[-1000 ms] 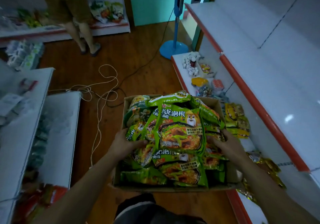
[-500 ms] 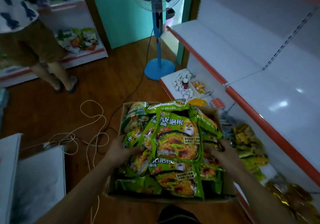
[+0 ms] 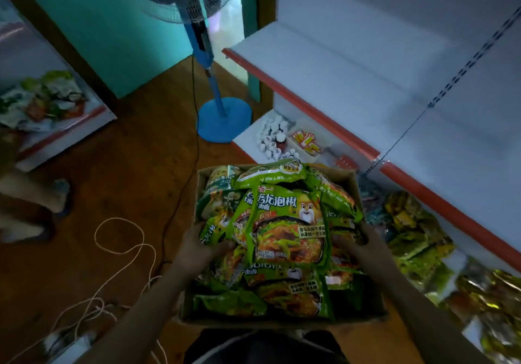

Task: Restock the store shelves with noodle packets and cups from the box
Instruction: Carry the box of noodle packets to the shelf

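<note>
Filling box (image 3: 366,301): green noodle packets (image 3: 284,231), possibly cups.

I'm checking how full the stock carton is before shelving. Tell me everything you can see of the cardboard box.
The cardboard box is brown, open-topped and rectangular, seen from above just in front of the person. Green noodle packets are heaped above its rim, with a few noodle cups at the far left corner. The left hand and right hand reach in from either side and press on the packets. Its underside and support are hidden.
</note>
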`<state>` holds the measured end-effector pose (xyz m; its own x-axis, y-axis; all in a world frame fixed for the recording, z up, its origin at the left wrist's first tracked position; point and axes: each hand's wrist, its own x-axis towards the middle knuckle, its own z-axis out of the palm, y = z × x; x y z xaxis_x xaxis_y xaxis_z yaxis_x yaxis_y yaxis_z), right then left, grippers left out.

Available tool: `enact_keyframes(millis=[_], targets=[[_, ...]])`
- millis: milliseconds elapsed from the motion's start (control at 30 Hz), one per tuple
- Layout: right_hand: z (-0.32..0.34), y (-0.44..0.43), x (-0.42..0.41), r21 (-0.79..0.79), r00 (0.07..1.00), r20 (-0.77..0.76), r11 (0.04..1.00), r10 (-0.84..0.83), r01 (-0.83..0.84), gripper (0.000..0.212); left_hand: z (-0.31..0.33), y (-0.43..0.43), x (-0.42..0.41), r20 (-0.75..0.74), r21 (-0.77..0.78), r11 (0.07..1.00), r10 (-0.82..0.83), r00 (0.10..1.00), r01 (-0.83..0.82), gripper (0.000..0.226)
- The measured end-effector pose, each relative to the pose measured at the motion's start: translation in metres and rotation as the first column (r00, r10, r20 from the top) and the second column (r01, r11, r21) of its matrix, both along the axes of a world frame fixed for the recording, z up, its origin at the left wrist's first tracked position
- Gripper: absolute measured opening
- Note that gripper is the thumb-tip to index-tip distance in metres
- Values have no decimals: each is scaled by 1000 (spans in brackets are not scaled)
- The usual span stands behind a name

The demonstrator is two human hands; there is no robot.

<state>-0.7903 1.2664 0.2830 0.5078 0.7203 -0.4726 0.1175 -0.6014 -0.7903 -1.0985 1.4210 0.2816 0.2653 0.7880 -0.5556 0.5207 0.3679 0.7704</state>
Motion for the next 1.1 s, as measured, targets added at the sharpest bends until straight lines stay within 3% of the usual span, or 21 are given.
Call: enact_keyframes(millis=[100,167,300,400,533,667,800,933,1100], targets=[[-15,19,-11,-40,992,10,991,-129,129,43,-17,52,10,34,22,989,-150,988,149,47],[-33,24,-22,-50,974,-3,973,-227,226,56,-37,87,15,67,36,969,-248,966,246,37],[-66,26,-53,-88,900,-29,898,-434,430,71,-70,144,24,48,6,902,-432,901,432,57],[-86,29,-74,-89,831,-57,832,-553,547,64,-94,165,35,34,-22,861,-507,861,508,47],[-133,16,-86,-162,753,-135,764,-644,624,81,-147,174,56,13,-79,779,-624,782,623,49],[-183,-7,-85,-198,736,-96,738,-670,646,73,-188,174,63,-76,-133,785,-616,784,605,88],[-250,-22,-73,-224,738,-65,730,-672,645,75,-253,164,86,-99,-182,777,-625,774,603,99],[-306,-30,-58,-214,727,-65,721,-684,659,75,-316,154,110,-91,-208,773,-625,775,599,83],[-369,-39,-35,-186,723,-60,719,-689,670,83,-392,142,130,-147,-186,776,-629,763,603,109]])
